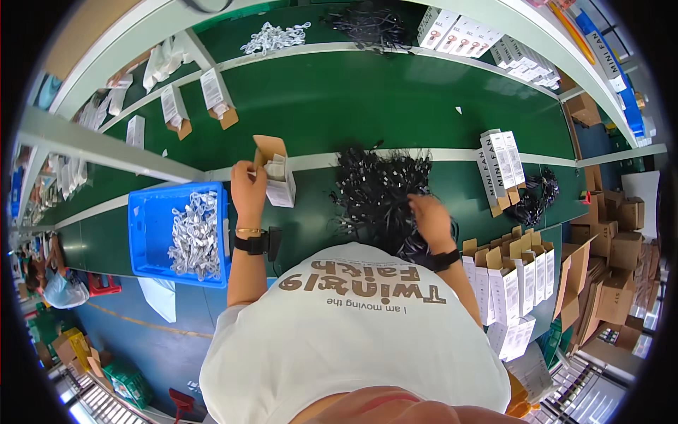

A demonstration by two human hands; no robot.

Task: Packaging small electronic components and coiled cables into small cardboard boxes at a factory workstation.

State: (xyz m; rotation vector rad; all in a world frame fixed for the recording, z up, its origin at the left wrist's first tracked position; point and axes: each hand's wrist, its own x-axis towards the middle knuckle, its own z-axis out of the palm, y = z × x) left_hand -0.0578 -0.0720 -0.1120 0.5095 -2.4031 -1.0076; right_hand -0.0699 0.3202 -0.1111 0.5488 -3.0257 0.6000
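Observation:
My left hand (pixel 248 189) is closed on the left side of a small white box (pixel 282 192). The box stands with its brown flap (pixel 270 146) raised, and white contents show in its opening. To the right, a tangled heap of black cables (pixel 378 191) with small shiny ends covers part of the green table. My right hand (pixel 429 220) is at the heap's right side, fingers bent together on the black cables. Its thumb and exactly what lies between the fingertips are hard to make out. A blue bin (pixel 145 237) of white looped straps (pixel 194 237) is beside my left forearm.
Several open white boxes (pixel 505 286) stand by my right elbow. More white boxes (pixel 501 166) and a black cable bundle (pixel 538 198) lie at the right. A white shelf rail (pixel 314 161) crosses the green table (pixel 311 230). Cardboard cartons (pixel 621 251) are stacked far right.

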